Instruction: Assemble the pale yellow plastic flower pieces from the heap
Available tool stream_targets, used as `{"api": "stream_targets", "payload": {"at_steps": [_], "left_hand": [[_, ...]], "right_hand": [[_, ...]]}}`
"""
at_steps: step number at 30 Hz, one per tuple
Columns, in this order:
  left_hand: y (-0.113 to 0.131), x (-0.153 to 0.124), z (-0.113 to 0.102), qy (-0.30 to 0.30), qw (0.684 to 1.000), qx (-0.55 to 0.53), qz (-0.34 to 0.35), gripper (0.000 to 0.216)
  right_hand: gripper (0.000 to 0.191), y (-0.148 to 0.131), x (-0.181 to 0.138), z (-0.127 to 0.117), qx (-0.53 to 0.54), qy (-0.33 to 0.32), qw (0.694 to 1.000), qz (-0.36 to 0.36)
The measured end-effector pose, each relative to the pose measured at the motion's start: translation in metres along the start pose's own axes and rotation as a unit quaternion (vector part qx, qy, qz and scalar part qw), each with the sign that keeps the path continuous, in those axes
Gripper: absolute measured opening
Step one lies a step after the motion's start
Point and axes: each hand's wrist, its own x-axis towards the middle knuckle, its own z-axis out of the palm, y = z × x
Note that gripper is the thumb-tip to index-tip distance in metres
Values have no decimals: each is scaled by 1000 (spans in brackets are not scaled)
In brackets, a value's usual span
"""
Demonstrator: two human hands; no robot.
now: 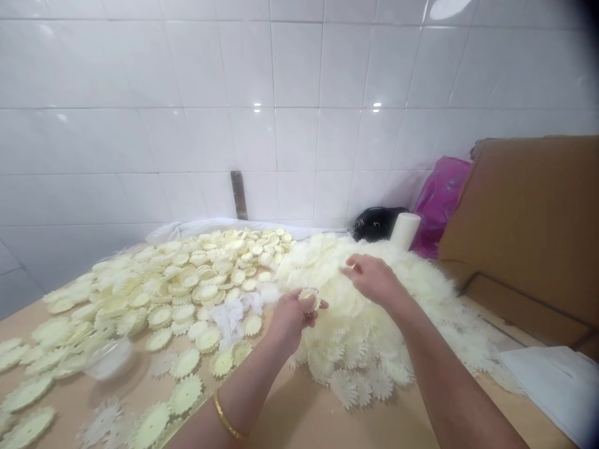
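My left hand [291, 317] holds a small cream disc with a scalloped edge [309, 299], pinched between thumb and fingers. To its right, my right hand [373, 279] hovers over a heap of thin, pale flower-shaped pieces with toothed edges [358, 340]. Its thumb and forefinger are drawn together; whatever lies between the tips is too small to make out. Left of my hands spreads a large pile of thicker cream scalloped discs [187, 287], some with a small hole in the centre. Crumpled white scraps [229, 321] lie between the two piles.
A clear, shallow bowl [111, 360] stands at the left among discs. Behind the heap are a white cylinder [405, 231], a black bag [380, 222] and a magenta plastic bag [440, 202]. A cardboard box [528, 218] blocks the right side; white sheets [552, 380] lie near it.
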Motion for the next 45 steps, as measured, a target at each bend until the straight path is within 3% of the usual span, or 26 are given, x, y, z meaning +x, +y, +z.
{"api": "stream_targets", "payload": {"at_steps": [8, 15, 20, 22, 25, 27, 30, 34, 38, 41, 45], "left_hand": [[-8, 1, 2, 30, 999, 12, 24, 29], [-4, -2, 4, 57, 997, 35, 31, 56], [-1, -7, 6, 43, 998, 40, 28, 54], [0, -8, 6, 24, 998, 41, 32, 50], [3, -9, 5, -24, 999, 31, 30, 43], [6, -9, 6, -58, 998, 20, 14, 39], [8, -9, 7, -79, 997, 22, -1, 31], [2, -6, 6, -58, 997, 46, 5, 25], [-4, -3, 4, -30, 998, 55, 12, 28], [-4, -3, 3, -11, 998, 59, 30, 32], [-2, -4, 4, -14, 998, 57, 35, 32]], "right_hand": [[24, -16, -12, -6, 117, -63, 987, -95], [22, -29, -19, -11, 245, -162, 948, -124], [19, -30, -19, -6, 311, -205, 918, -137], [22, -29, -16, -2, 294, -171, 931, -129], [26, -23, -11, 4, 202, -53, 974, -88], [28, -16, -6, 7, 150, -4, 987, -57], [26, -7, 1, 9, 122, 14, 992, -31], [24, -7, 0, 5, 117, 18, 992, -35], [25, -18, -10, -5, 189, -56, 976, -89], [25, -25, -17, -11, 275, -154, 940, -128], [27, -26, -18, -9, 319, -232, 909, -137]]}}
